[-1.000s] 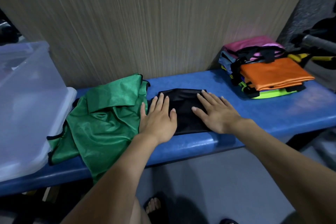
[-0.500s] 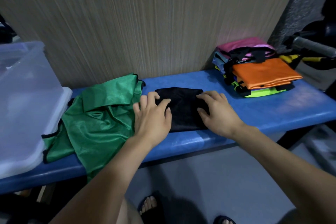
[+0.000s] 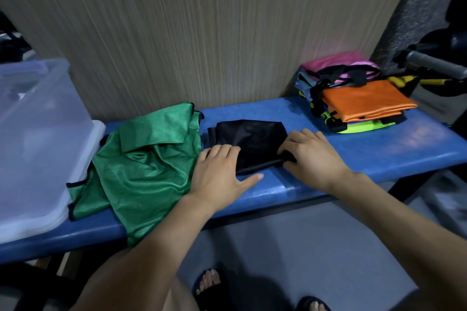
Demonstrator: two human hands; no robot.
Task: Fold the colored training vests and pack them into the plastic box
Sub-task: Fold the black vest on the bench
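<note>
Blue bench (image 3: 353, 149) runs along a wood-grain wall (image 3: 202, 33). Folded black vest (image 3: 250, 139) lies mid-bench, its near edge gripped by both hands: left hand (image 3: 219, 174) with fingers curled over the cloth and thumb stretched out on the bench, right hand (image 3: 313, 156) with fingers curled round the hem. Crumpled green vest (image 3: 146, 166) lies just left, touching the clear box (image 3: 45, 139). Folded stack (image 3: 361, 101) sits far right

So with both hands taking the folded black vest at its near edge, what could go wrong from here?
1. The left hand and right hand hold only the near edge of the black vest, so the fold may fall open when lifted.
2. The path to the plastic box crosses the loose green vest, which overhangs the bench and could be dragged off.
</note>
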